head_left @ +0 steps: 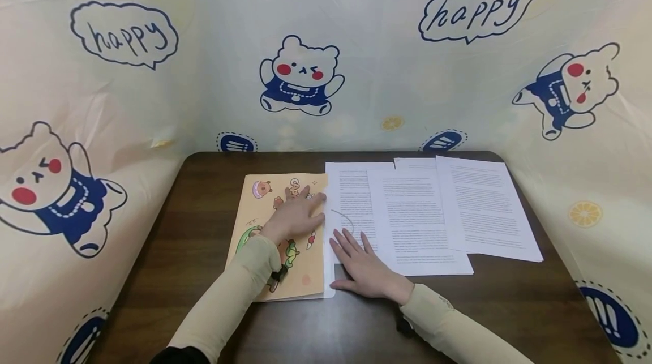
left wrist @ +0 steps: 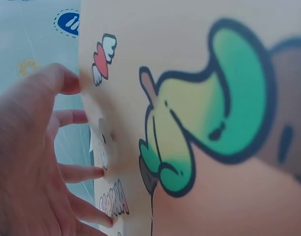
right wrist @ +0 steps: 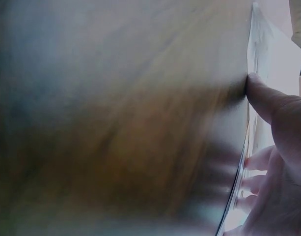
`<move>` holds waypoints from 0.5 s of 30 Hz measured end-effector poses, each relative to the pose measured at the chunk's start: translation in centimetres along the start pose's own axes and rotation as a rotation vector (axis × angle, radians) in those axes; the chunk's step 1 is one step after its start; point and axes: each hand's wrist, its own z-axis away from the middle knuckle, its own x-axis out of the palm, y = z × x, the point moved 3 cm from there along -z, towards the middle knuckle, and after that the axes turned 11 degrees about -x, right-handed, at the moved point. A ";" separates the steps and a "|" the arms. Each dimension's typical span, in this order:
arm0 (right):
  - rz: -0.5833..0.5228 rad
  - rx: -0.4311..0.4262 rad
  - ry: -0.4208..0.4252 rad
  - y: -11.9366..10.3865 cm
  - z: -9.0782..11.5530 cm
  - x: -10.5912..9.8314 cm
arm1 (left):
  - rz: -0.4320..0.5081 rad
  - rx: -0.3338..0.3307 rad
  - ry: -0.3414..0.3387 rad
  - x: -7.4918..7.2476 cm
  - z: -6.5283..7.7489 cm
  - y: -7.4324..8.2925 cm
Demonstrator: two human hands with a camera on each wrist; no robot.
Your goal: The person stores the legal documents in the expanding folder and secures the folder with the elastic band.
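Note:
A tan folder (head_left: 300, 262) with cartoon animals on its cover lies on the left half of the table. My left hand (head_left: 292, 218) rests on the upper part of that cover with its fingers spread; in the left wrist view, the fingertips (left wrist: 102, 172) meet the printed surface and the thumb is at its edge. A pale, see-through strip (head_left: 329, 282) shows along the folder's right side. My right hand (head_left: 367, 265) lies palm down just right of it, fingers straight and spread, fingertips over the left printed sheet (head_left: 351, 183). Neither hand grips anything.
Overlapping printed sheets lie to the right: a middle page (head_left: 415, 228) and a right-hand page (head_left: 489, 205), with another page's top edge (head_left: 415, 163) behind them. The dark wooden table (head_left: 188, 228) ends at a curtain (head_left: 367, 69) printed with bears.

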 end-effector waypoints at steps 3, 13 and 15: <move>-0.003 0.000 0.003 0.0 0.1 0.0 | 0.000 0.016 0.007 -0.1 -0.1 0.1; 0.009 0.005 -0.007 0.1 0.0 0.0 | -0.019 0.143 0.028 -1.0 -0.3 0.8; 0.006 0.007 -0.009 0.2 0.0 0.0 | -0.007 0.154 0.028 -1.2 -0.5 0.9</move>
